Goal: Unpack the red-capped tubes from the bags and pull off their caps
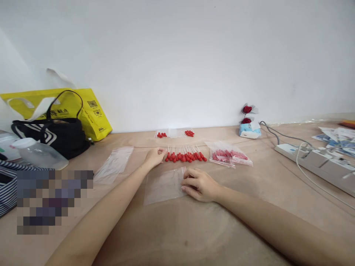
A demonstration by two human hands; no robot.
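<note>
A row of thin pale sticks with red tips [186, 157] lies side by side on the table, red ends toward me. At the row's left end is my left hand [155, 157], thumb and fingers pinched together; what is between them is too small to make out. In front of the row a clear plastic bag [165, 186] lies flat. My right hand [202, 185] rests over its right edge, fingers loosely curled and thumb apart. Right of the row, filled clear bags [230, 155] with red contents are piled.
Flat clear bags [115, 164] lie at left. More red-tipped pieces [189, 133] on clear plastic sit by the wall. A tissue pack [249, 130] with red roses and a white power strip [318, 162] with cables stand right. Yellow bag [97, 114], black bag [59, 136] and plastic jar [40, 153] fill the left.
</note>
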